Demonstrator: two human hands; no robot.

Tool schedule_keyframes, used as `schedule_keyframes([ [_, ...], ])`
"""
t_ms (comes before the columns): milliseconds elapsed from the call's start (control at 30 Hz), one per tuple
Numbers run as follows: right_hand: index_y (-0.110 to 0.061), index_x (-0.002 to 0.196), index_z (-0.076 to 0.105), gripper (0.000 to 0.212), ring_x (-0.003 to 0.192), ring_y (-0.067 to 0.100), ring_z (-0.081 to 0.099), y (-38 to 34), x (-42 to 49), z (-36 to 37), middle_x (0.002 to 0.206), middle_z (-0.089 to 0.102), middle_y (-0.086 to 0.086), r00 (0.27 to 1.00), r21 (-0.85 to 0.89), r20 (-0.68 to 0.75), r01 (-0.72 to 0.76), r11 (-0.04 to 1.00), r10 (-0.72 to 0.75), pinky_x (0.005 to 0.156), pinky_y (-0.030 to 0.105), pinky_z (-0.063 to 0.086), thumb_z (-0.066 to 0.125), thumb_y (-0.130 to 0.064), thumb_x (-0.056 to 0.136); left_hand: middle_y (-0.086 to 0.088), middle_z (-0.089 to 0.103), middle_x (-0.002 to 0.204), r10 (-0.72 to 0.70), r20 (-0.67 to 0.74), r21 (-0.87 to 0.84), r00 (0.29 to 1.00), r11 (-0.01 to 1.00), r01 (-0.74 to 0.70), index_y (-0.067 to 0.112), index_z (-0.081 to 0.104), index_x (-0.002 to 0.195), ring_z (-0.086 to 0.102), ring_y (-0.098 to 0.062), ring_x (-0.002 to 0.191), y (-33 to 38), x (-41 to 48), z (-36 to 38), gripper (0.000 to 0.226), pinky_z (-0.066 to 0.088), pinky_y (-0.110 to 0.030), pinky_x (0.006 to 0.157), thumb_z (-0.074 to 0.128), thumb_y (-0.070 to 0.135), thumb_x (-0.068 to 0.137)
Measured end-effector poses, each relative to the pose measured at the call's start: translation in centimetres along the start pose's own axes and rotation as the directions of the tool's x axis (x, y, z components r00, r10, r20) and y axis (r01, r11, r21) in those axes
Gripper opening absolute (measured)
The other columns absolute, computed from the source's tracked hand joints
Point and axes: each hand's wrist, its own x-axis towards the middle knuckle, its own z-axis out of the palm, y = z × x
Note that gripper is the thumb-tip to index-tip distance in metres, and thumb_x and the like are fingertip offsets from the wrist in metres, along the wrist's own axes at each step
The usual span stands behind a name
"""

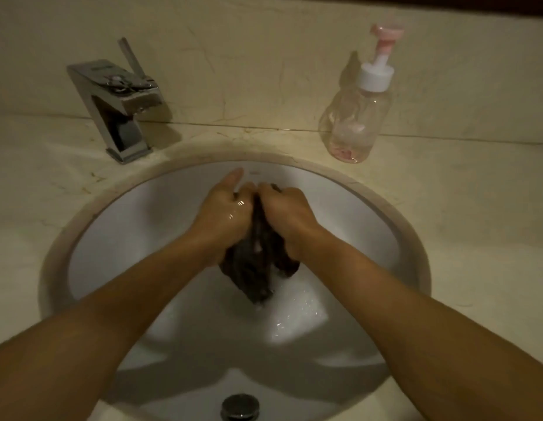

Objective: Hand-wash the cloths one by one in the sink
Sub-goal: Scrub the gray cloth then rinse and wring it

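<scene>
At the near edge of the round white ceramic sink [112, 238] sits a dark metal drain plug [240, 407]. Two bare forearms reach over it toward the middle of the basin. Just right of the sink's centre the bowl glistens with water, below the hanging tip of a dark brown, soaked cloth [252, 268].

The cloth is bunched into a twisted rope and held above the sink's middle, clear of the bowl, between both hands. The left hand [227, 214] is wet and closes round the cloth's left side, with one digit sticking out straight toward the far rim. The right hand [286, 215] closes round the right side, and the knuckles of the two hands almost touch. Each grip is pressed tight on the fabric, neither spread.

This looks like the rubbing or wringing stage of one cloth. The next move probably calls for twisting or kneading the two fists against each other, then rinsing. No other cloths are in view, so how many remain cannot be told.

Beyond the sink's far-left rim a square chrome faucet [118, 107] stands on the beige marble surface [446, 208], and no stream shows from it. Beyond the far-right rim stands a clear plastic pump bottle [356, 117] with a white collar and pink head, and a little pink liquid at its bottom.
</scene>
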Motion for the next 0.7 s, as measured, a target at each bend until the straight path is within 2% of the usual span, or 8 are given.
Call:
schedule_keyframes([
  [100, -0.019, 0.100, 0.068, 0.038, 0.090, 0.029, 0.071, -0.4, -1.9, 1.3, 0.095, 0.073, 0.008, 0.995, 0.034, 0.059, 0.077, 0.996, -0.079, 0.088, 0.047, 0.060, 0.053, -0.053, 0.094, -0.004, 0.037, 0.158, -0.052, -0.087, -0.033, 0.995, 0.998, 0.049, 0.026, 0.037, 0.153, 0.039, -0.024, 0.143, -0.2, 1.6, -1.5, 0.049, 0.034, -0.044, 0.118, 0.047, 0.029, 0.106],
  [200, -0.017, 0.104, 0.070, 0.030, 0.100, 0.032, 0.068, 0.0, -0.6, 0.5, 0.106, 0.072, 0.012, 0.992, -0.017, -0.009, 0.125, 0.992, -0.125, 0.096, 0.052, 0.056, 0.047, -0.035, 0.102, -0.006, 0.044, 0.154, -0.102, -0.067, -0.101, 0.993, 0.990, 0.095, 0.022, 0.040, 0.153, 0.045, -0.025, 0.138, 0.0, 0.3, -0.5, 0.048, 0.036, -0.042, 0.117, 0.047, 0.026, 0.105],
  [300, -0.018, 0.140, 0.059, 0.043, 0.127, 0.030, 0.058, 0.4, 1.1, -0.8, 0.142, 0.060, 0.008, 0.996, -0.102, -0.037, 0.082, 0.991, -0.086, 0.111, 0.050, 0.045, 0.050, -0.030, 0.099, -0.003, 0.039, 0.157, -0.055, 0.041, -0.063, 0.998, 0.996, 0.057, 0.026, 0.033, 0.156, 0.041, -0.022, 0.142, 0.4, -2.1, 1.5, 0.049, 0.034, -0.043, 0.119, 0.041, 0.030, 0.108],
  [400, -0.017, 0.121, 0.067, 0.032, 0.106, 0.031, 0.068, -0.1, -0.4, -0.7, 0.116, 0.071, 0.010, 0.998, -0.056, -0.014, 0.057, 0.997, -0.058, 0.097, 0.050, 0.056, 0.050, -0.031, 0.098, -0.003, 0.035, 0.160, -0.030, -0.009, -0.024, 0.999, 0.999, 0.030, 0.028, 0.029, 0.157, 0.036, -0.024, 0.145, 0.6, -1.1, 0.9, 0.052, 0.032, -0.043, 0.120, 0.041, 0.034, 0.107],
  [500, -0.018, 0.108, 0.069, 0.023, 0.091, 0.024, 0.070, -0.7, -2.4, 0.3, 0.098, 0.072, 0.007, 0.985, 0.009, 0.044, 0.167, 0.986, -0.167, 0.084, 0.038, 0.060, 0.052, -0.033, 0.103, -0.001, 0.031, 0.161, -0.006, -0.111, 0.004, 0.994, 1.000, 0.007, 0.026, 0.029, 0.157, 0.032, -0.021, 0.147, 0.8, 0.4, -0.9, 0.052, 0.029, -0.032, 0.116, 0.040, 0.035, 0.108],
  [567, -0.021, 0.108, 0.071, 0.023, 0.091, 0.020, 0.070, -0.8, -2.9, 0.3, 0.097, 0.073, 0.004, 0.977, 0.039, 0.050, 0.207, 0.978, -0.209, 0.086, 0.035, 0.060, 0.053, -0.035, 0.104, -0.001, 0.034, 0.160, -0.002, -0.111, -0.039, 0.994, 0.999, -0.003, 0.025, 0.030, 0.157, 0.034, -0.020, 0.146, 0.8, 0.3, -1.1, 0.050, 0.030, -0.029, 0.112, 0.039, 0.034, 0.108],
  [633, -0.020, 0.103, 0.074, 0.027, 0.094, 0.024, 0.070, -0.5, -1.8, -0.3, 0.098, 0.075, 0.006, 0.975, 0.010, -0.035, 0.220, 0.975, -0.219, 0.093, 0.045, 0.058, 0.056, -0.039, 0.099, 0.001, 0.037, 0.158, 0.019, -0.065, -0.055, 0.998, 0.998, -0.022, 0.027, 0.034, 0.155, 0.037, -0.018, 0.144, 1.2, -0.9, -0.2, 0.047, 0.031, -0.032, 0.116, 0.039, 0.033, 0.108],
  [700, -0.021, 0.123, 0.071, 0.049, 0.109, 0.029, 0.068, 0.6, 0.4, -1.2, 0.118, 0.073, 0.008, 0.975, -0.018, -0.107, 0.195, 0.981, -0.196, 0.102, 0.051, 0.054, 0.058, -0.050, 0.085, 0.004, 0.037, 0.158, 0.065, 0.028, -0.056, 0.998, 0.996, -0.063, 0.030, 0.036, 0.154, 0.038, -0.015, 0.143, 1.5, -2.7, 1.3, 0.046, 0.033, -0.037, 0.119, 0.039, 0.033, 0.108],
])
